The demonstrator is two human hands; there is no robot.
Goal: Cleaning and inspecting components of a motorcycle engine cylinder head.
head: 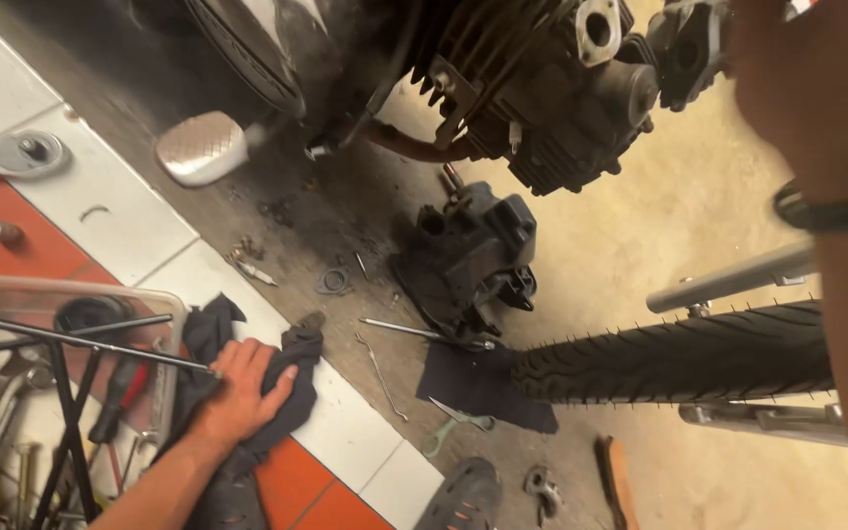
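- Engine (542, 98), at twelve o'clock: finned cylinder hangs in the frame with an open port uppermost, its fittings evidently removed.
- Tyre (679, 358), at three o'clock: lies across the concrete floor (640, 226), touching a dark mat (478, 388).
- Right forearm (836, 245), at two o'clock, wears a dark band; the right hand is out of view, so its grip cannot be told.
- Black housing (468, 260), centre: set on the floor just below the engine, within reach.
- Tool tray (164, 324), at nine o'clock: holds rods and drivers together.
- Rag (277, 383), at seven o'clock, on the tiles.
- Left hand (242, 393): fingers curled, closed on the rag, pressing it down.
- Ratchet (22, 155), at ten o'clock, lies apart.
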